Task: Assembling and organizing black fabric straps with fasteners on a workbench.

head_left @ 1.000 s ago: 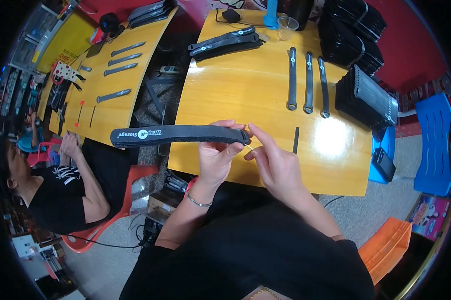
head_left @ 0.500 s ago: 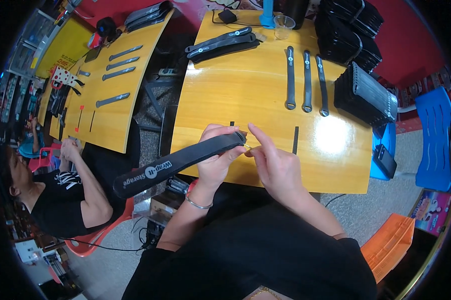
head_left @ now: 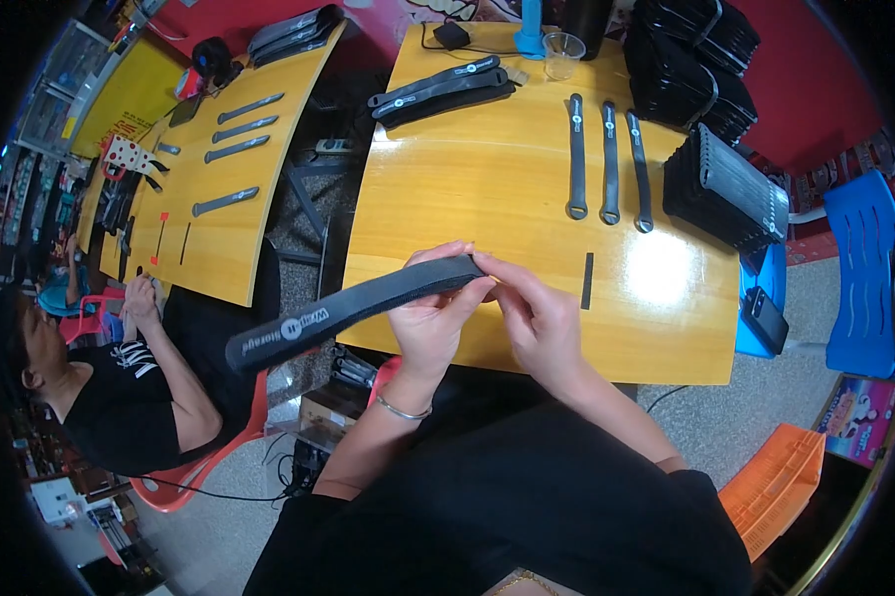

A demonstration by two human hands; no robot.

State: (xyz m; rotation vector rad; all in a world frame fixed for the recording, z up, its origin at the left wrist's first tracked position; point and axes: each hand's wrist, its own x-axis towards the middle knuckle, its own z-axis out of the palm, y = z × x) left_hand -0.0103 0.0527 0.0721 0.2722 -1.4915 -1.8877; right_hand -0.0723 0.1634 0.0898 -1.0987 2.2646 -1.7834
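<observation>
Left hand (head_left: pixel 435 323) grips a black strap (head_left: pixel 353 308) near its end above the table (head_left: pixel 487 189). Right hand (head_left: pixel 537 318) fingers pinch the strap's tip.

Yellow wooden table (head_left: pixel 487 189) at centre, glossy top, bright light glare near right edge. Second wooden table (head_left: pixel 219 238) to left, narrow gap between the two. Red wall (head_left: pixel 815 60) behind, upper right. Floor (head_left: pixel 705 417) grey speckled, cable trailing across lower left. Blue plastic chair (head_left: pixel 864 278) right of centre table. Orange plastic crate (head_left: pixel 780 487) on floor, lower right. Red plastic chair (head_left: pixel 219 457) lower left, seated person in black shirt (head_left: pixel 110 397) on it at second table. Cluttered shelves (head_left: pixel 30 159) far left, detail too small to tell.
</observation>
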